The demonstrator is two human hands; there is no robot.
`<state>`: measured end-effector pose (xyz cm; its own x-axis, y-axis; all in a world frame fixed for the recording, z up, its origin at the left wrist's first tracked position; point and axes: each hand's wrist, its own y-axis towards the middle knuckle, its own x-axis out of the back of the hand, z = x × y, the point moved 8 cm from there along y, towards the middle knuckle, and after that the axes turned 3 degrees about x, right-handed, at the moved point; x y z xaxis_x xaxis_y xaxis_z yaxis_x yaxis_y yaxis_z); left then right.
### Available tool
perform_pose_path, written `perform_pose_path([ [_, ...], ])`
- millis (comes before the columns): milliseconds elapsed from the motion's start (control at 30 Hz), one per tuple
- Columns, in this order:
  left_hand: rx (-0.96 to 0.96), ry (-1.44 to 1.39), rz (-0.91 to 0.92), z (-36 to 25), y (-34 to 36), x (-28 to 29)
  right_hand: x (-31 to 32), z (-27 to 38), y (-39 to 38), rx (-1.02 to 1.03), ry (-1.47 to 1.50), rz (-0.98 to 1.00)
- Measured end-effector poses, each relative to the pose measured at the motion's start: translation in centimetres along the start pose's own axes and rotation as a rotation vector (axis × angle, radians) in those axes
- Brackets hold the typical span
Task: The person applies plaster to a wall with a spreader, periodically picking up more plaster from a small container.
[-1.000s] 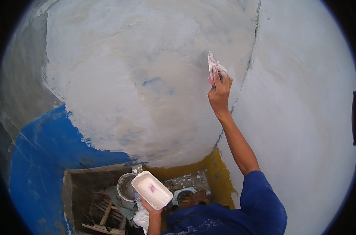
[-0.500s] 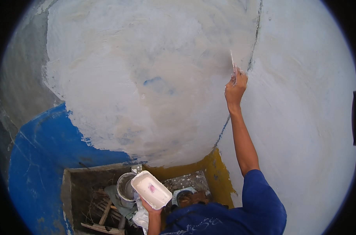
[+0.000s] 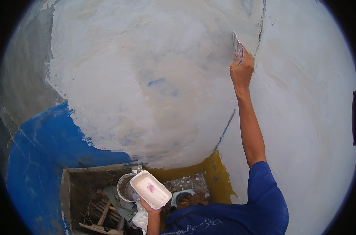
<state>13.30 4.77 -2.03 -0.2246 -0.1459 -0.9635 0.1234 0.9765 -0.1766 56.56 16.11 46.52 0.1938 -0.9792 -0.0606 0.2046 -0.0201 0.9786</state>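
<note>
My right hand is closed around a putty knife, a thin flat blade smeared with white. Its blade edge meets the wall close to the dark corner crack. Low in the view, my left hand grips a white rectangular tub from below and along its side. Creamy white putty with a pinkish spot lies inside the tub. The wall carries an uneven white coat, with a faint blue patch showing through.
Below are a concrete basin with wood scraps, a grey bucket beside the tub, and a squat toilet pan. Bare blue wall lies left; a yellow strip runs along the bottom. Another white wall stands right.
My right hand has moved upward and slightly right along the wall with the putty knife, whose blade now leans more to the left. The left hand and tub have stayed nearly still.
</note>
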Motion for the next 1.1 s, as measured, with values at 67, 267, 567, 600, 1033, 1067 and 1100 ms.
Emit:
perform_pose_path([
  [67,0.008,0.020,-0.006,-0.1,0.2,-0.2,-1.3,2.5,-0.1,0.173,-0.075,0.013],
  [267,0.063,-0.025,0.072,-1.0,0.6,2.7,-4.2,12.2,-10.4,0.278,0.259,0.336],
  [567,0.045,-0.014,0.061,-0.8,0.7,2.3,-0.8,6.1,8.3,0.300,0.009,-0.095],
  [600,0.045,-0.012,0.058,-0.8,0.8,2.5,-1.3,6.1,8.7,0.320,-0.014,-0.053],
  [1033,0.100,-0.001,0.041,-0.5,0.7,1.7,-3.7,11.9,-3.3,0.249,0.175,-0.021],
  [1067,0.104,0.002,0.040,-0.4,0.8,2.1,-6.0,11.5,-4.1,0.251,0.150,0.056],
  [1100,0.099,0.026,0.045,-0.6,0.9,2.6,-6.6,12.0,-5.4,0.244,0.152,0.057],
])
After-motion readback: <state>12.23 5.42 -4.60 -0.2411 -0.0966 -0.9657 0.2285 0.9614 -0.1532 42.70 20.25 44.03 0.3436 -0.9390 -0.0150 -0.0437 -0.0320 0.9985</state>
